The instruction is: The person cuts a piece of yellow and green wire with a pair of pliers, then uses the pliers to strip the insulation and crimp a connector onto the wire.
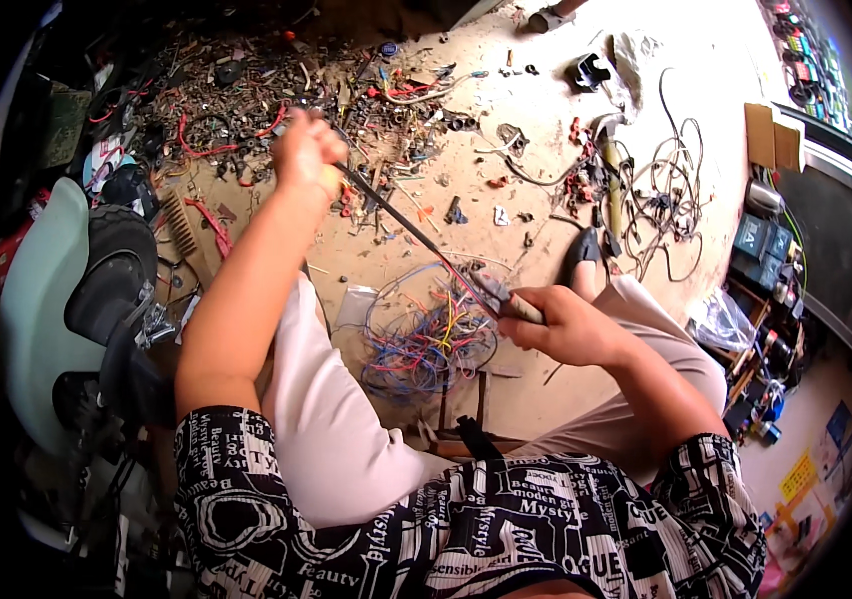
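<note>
My left hand (308, 158) is closed around one end of a black cable (396, 215), held up and away from me. The cable runs taut and slanting down toward my right hand (568, 324), which is wrapped around the handles of a pair of pliers (490, 288). At the pliers' jaws the cable meets them, and a thin red wire shows along its lower part. Whether the jaws bite into the cable I cannot tell. Below, between my legs, lies a tangled heap of thin coloured wires (431, 344), blue, red and yellow.
Small scrap (236, 110) covers the floor at the far left. Loose black cables (670, 190) lie at the right, near a black plastic piece (587, 72). A pale green curved panel (46, 309) and a black wheel (111, 265) stand close on my left. A cardboard box (773, 138) is far right.
</note>
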The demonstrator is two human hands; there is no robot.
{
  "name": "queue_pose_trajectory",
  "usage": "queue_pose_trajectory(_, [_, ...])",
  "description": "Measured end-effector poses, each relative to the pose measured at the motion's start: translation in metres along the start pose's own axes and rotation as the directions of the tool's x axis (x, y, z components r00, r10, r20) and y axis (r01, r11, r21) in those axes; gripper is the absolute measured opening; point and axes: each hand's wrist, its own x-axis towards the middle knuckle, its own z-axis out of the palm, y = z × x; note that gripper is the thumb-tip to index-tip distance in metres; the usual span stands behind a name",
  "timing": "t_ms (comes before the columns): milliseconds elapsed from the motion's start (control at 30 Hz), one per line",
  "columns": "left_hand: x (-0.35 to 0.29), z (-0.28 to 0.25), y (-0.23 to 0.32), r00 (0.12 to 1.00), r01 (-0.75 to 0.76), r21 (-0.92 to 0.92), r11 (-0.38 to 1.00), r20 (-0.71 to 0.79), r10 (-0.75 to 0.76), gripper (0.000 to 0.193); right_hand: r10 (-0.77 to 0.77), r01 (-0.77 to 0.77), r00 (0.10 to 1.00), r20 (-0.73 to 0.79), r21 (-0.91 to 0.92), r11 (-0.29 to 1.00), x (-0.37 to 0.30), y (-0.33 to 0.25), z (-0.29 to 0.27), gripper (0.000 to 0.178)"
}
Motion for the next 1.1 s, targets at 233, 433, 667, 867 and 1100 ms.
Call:
queue_pose_trajectory(233, [0.05,-0.057,0.11,0.694,-0.65,0.266,0.712,-0.173,0.698,0.025,0.156,-0.153,0.987,-0.027,-0.429,0.89,-0.011,0.023,-0.03,0.022])
queue_pose_trajectory(433, [0.046,-0.023,0.113,0.588,-0.705,0.381,0.598,-0.159,0.793,0.027,0.233,-0.069,0.96,0.154,-0.676,0.733,-0.022,0.03,-0.02,0.021])
queue_pose_trajectory(667, [-0.027,0.043,0.001,0.748,-0.245,0.088,0.965,0.651,0.131,0.02,0.164,0.013,0.957,0.238,-0.602,0.798,-0.021,0.014,-0.01,0.022])
queue_pose_trajectory(867, [-0.108,0.046,-0.076,0.575,0.287,0.524,0.802,0.576,-0.581,0.036,-0.019,0.073,0.974,0.225,-0.235,0.969,-0.023,0.001,-0.022,0.023])
queue_pose_trajectory(1100, [-0.131,0.021,-0.079,0.392,0.319,0.736,0.597,0.472,-0.79,0.024,0.229,-0.175,0.947,-0.225,0.235,0.956,-0.007,0.008,-0.038,0.019])
